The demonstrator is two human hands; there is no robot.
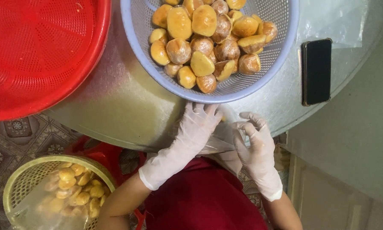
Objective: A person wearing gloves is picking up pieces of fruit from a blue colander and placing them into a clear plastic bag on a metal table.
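Red plastic colander (38,51) at far left; below it a yellow-green basket (19,181) of bagged pastries. Centre, far: a blue colander (281,47) of baked buns (204,38). Near it, our gloved left hand (197,125), fingers spread flat, and our right hand (253,140), pinching a clear plastic bag (219,142) lying between both, long axis left-right. Right: a black phone (316,71).
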